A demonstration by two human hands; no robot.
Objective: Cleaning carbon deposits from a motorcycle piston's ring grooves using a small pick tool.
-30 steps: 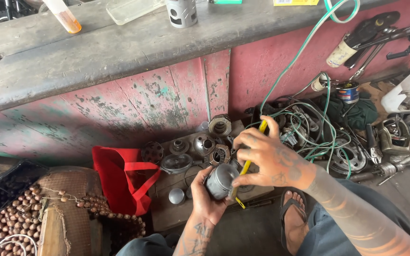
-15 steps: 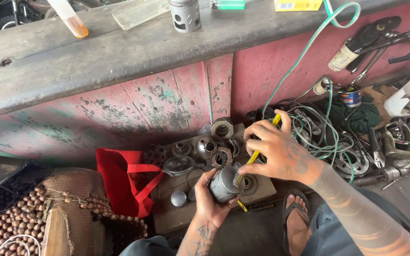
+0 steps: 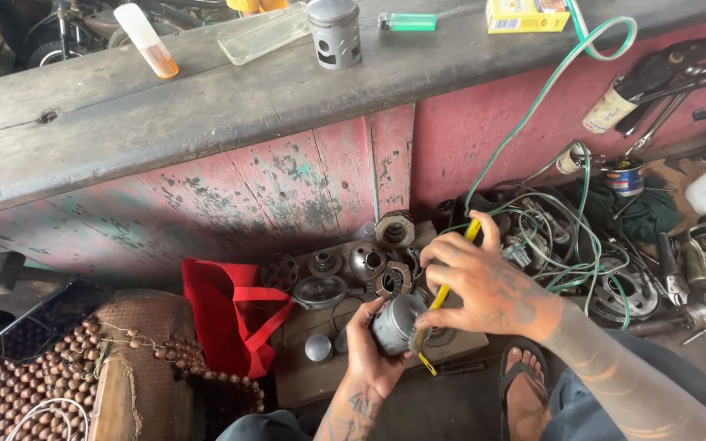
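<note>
My left hand (image 3: 367, 349) grips a small grey metal cylinder (image 3: 394, 322) from below, low in the middle of the head view. My right hand (image 3: 484, 286) holds a thin yellow tool (image 3: 443, 296) whose lower end lies against the cylinder's right side. Just behind the hands, several round metal engine parts (image 3: 359, 268) lie on a grey block (image 3: 320, 359). A tangle of green and white wires (image 3: 565, 245) sits to the right of my right hand.
A worn wooden bench top (image 3: 288, 90) carries a piston (image 3: 335, 33), a plastic tube (image 3: 147, 39), a green lighter (image 3: 407, 22) and a yellow box (image 3: 526, 14). A red bag (image 3: 226, 314) and a beaded mat (image 3: 34, 384) lie left. Tools and metal parts (image 3: 696, 269) crowd the right. My sandalled foot (image 3: 526, 384) is below.
The camera view has shifted slightly. Both hands stay on the cylinder and the yellow tool, with the tool's lower end a little further down the cylinder's side.
</note>
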